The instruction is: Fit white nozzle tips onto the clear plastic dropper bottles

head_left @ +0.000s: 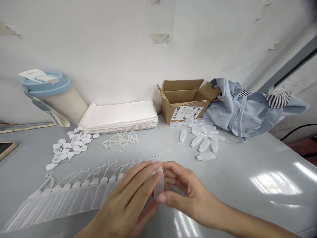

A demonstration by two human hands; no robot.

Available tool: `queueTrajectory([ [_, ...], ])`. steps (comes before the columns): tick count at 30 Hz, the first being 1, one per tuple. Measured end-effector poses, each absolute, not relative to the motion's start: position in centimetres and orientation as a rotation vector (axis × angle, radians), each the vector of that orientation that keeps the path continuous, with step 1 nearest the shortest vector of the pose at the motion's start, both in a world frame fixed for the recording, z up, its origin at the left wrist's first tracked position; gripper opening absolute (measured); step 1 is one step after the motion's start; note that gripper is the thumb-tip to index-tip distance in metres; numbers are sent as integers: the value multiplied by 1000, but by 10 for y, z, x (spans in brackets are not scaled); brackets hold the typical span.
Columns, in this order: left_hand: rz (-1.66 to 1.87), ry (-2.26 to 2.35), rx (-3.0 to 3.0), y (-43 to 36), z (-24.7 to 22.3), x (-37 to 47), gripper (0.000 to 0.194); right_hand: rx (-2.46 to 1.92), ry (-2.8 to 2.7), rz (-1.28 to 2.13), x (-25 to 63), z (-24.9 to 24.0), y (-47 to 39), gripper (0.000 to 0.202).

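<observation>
A small translucent squeeze bottle [159,188] stands between my hands near the front of the table, with a thin white strap rising at its top. My left hand [128,200] is closed around its left side, fingers across the neck. From the right, my right hand [187,190] grips it between thumb and curled fingers. To the left, several similar bottles [85,195] stand side by side in a row, straps sticking up from their necks. My left hand hides the right end of that row.
Behind the row lie white caps [71,145] and a tangle of white straps [121,140]. Loose small bottles [205,144] lie at the back right, before an open cardboard box [183,99]. White packets [119,115], a tumbler [56,96] and blue cloth [247,109] line the wall.
</observation>
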State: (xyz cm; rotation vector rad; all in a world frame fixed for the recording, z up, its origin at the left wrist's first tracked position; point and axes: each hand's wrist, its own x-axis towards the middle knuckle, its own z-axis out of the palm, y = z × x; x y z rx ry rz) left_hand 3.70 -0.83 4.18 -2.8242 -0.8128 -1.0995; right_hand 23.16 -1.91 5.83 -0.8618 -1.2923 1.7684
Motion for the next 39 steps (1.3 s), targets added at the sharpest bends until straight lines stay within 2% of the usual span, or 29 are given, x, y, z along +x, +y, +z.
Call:
queueTrajectory([
  [3, -1084, -834, -2813, -9, 42, 38, 33, -961, -1316, 1725, 231, 57, -19, 45],
  [7, -1058, -901, -2804, -10, 44, 39, 35, -915, -1187, 1842, 230, 57, -20, 45],
  [13, -1106, -928, -2823, -9, 44, 40, 33, -974, -1262, 1822, 231, 58, -22, 44],
  [23, -1097, -975, -2818, -9, 41, 42, 28, -1187, -1378, 1593, 232, 59, -19, 37],
  [29, -1137, -1049, -2804, -9, 38, 44, 29, -1232, -1416, 1555, 232, 56, -19, 26],
  [39, -969, -1125, -2895, -6, 26, 48, 40, -1388, -1662, 1313, 235, 50, -14, 30],
])
